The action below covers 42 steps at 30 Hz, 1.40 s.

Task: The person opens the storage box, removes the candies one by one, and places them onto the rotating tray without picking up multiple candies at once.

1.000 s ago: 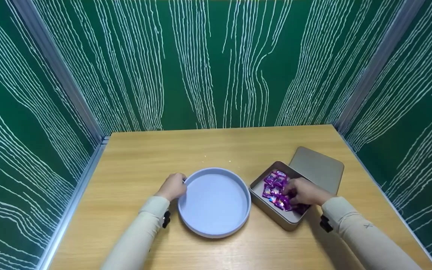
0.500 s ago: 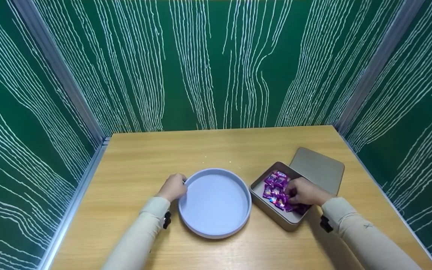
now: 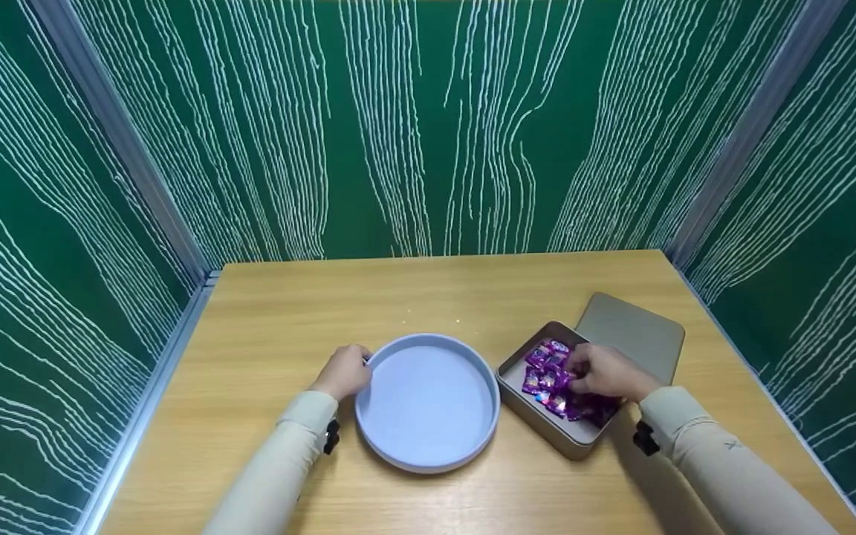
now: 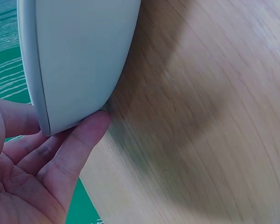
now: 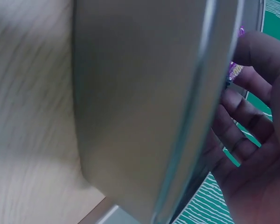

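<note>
My left hand (image 3: 342,371) holds the left rim of a round pale-blue dish (image 3: 428,401) on the table. In the left wrist view, the thumb presses the dish's outer side (image 4: 79,60) and the fingers lie at its rim. Over an uncovered rectangular metal tin (image 3: 543,427), my right hand (image 3: 610,374) pinches a purple-wrapped candy (image 5: 234,71) between thumb and fingertips; the tin's wall partly hides it in the right wrist view. Several more purple-wrapped candies (image 3: 536,379) lie inside the tin. The dish has nothing in it.
The tin's lid (image 3: 632,331) lies behind it to the right. Small light specks (image 3: 458,321) dot the wooden table (image 3: 309,297) behind the dish. Green panels (image 3: 368,148) with wavy white lines stand around the back and sides.
My right hand has lifted slightly from among the candies, its fingertips now higher over the tin. The left hand and the dish have stayed in place.
</note>
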Each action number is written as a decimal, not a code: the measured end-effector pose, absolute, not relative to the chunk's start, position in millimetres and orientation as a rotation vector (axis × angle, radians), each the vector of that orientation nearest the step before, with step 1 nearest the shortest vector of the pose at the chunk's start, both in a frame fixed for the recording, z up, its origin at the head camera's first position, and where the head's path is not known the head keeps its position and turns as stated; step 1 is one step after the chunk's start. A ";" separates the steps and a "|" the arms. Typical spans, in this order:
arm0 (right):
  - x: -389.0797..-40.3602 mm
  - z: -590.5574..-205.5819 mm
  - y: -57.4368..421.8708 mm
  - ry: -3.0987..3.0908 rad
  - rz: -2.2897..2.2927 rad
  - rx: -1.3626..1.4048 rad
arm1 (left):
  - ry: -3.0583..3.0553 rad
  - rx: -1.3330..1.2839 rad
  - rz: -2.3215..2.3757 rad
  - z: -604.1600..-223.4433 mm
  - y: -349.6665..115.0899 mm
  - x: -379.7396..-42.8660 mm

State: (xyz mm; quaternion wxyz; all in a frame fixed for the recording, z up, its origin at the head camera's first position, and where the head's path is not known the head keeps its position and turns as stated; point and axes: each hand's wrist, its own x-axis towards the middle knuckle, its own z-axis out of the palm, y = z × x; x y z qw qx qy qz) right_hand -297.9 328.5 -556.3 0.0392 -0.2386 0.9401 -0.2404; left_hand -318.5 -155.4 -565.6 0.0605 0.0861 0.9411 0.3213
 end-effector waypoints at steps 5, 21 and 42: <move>-299.7 -550.7 324.2 2.898 -0.799 -0.727 | 2.863 0.275 0.963 -565.1 -155.1 -317.8; -305.7 -528.5 299.6 2.987 -0.908 -0.772 | 2.816 0.238 0.974 -569.4 -156.0 -318.1; -310.5 -513.7 227.2 2.898 -1.057 -0.780 | 2.804 0.226 1.006 -568.4 -156.7 -316.8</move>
